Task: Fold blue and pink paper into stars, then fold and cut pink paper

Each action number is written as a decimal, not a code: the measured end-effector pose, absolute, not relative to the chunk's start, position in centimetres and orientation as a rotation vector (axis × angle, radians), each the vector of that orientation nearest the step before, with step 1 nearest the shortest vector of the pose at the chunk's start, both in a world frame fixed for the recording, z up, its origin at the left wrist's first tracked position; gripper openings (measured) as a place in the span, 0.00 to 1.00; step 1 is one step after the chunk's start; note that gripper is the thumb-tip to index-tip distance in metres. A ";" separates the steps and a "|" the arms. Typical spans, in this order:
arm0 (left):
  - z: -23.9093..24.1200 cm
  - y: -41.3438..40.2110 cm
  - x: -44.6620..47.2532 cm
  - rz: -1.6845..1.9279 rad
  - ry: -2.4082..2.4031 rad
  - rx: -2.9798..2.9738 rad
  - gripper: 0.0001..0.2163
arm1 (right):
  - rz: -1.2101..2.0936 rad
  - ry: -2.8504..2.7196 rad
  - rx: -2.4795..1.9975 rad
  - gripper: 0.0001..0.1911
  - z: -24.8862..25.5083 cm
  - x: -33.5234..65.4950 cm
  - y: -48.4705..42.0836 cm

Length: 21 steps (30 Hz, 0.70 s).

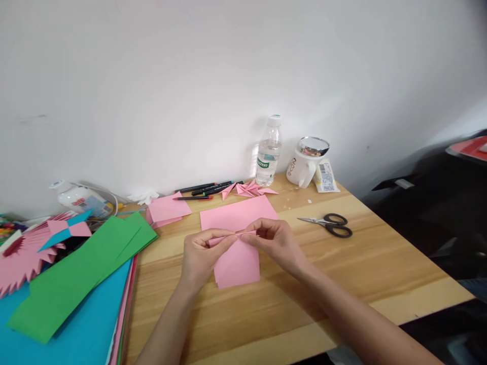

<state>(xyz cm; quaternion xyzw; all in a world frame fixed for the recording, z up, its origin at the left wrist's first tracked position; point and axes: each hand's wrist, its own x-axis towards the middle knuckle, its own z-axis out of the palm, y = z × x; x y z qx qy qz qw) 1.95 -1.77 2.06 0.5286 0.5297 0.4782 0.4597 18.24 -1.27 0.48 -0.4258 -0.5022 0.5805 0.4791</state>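
A folded sheet of pink paper (238, 263) is held between my two hands over the middle of the table. My left hand (203, 253) pinches its upper edge from the left, thumb toward me. From the right, my right hand (276, 241) pinches the same edge, and the two thumbs nearly meet. Behind them a larger pink sheet (236, 215) lies flat. Beyond that are several small folded pink paper pieces (249, 189) with pointed ends. Black-handled scissors (329, 223) lie to the right of my right hand, blades toward the left.
A water bottle (268, 154) and a white lidded mug (302, 165) stand by the wall, beside a small packet (326, 177). Several pens (211, 189) and a folded pink sheet (169, 209) lie at the back. Green paper strips (81, 268) rest on blue paper (95, 324) at left.
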 end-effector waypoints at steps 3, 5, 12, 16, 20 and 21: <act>2.1 -1.7 2.0 1.174 1.320 1.292 0.07 | 1.412 -1.244 -1.042 0.15 0.5 18.3 -1.3; 2.0 -1.7 2.0 1.167 1.340 1.286 0.08 | 1.403 -1.261 -1.026 0.15 0.5 18.3 -1.2; 2.0 -1.5 1.8 1.138 1.279 1.348 0.05 | 1.427 -1.293 -0.999 0.14 0.4 18.2 -1.2; 2.1 -1.5 1.8 1.130 1.290 1.377 0.03 | 1.426 -1.321 -1.025 0.14 0.4 18.1 -1.3; 1.9 -1.5 1.9 1.083 1.312 1.335 0.04 | 1.516 -1.252 -0.987 0.15 0.3 18.3 -1.2; 1.8 -1.5 1.8 1.078 1.311 1.320 0.04 | 1.564 -1.221 -0.958 0.15 0.2 18.4 -1.1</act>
